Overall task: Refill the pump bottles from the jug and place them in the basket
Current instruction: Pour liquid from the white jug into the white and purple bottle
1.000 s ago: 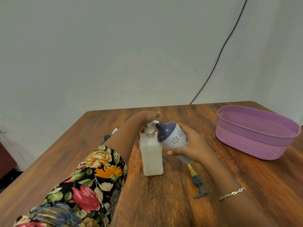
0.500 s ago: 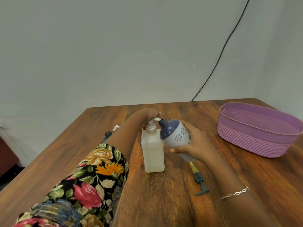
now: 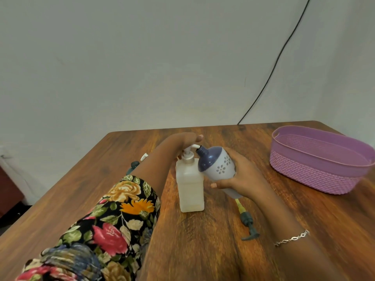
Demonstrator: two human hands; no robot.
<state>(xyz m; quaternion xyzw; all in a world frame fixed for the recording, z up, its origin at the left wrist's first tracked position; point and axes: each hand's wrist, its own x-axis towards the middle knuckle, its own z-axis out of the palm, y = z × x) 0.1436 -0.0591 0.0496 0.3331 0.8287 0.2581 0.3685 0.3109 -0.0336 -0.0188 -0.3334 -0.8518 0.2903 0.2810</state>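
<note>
The white pump bottle (image 3: 190, 191) is standing upright near the middle of the counter (image 3: 203, 244). Its pump head (image 3: 189, 151) is being pressed from above by the left hand (image 3: 182, 139), whose fingers are being laid over it rather than wrapped round it. At 3 o'clock of that bottle, touching its shoulder, the blue-and-white bottle (image 3: 219, 165) is being grasped round its body by the right hand (image 3: 241, 175). It is being tilted toward 10 o'clock, with its open neck right at the pump's spout. A loose pump (image 3: 246, 222) with a yellowish tube is lying at 5 o'clock of the white pump bottle, just beside the right forearm. The purple basket (image 3: 316, 171) is sitting at 2 o'clock, well apart. A small dark part (image 3: 134, 165) and a small white part (image 3: 144, 156) are being partly hidden by the left forearm at 10 o'clock.
</note>
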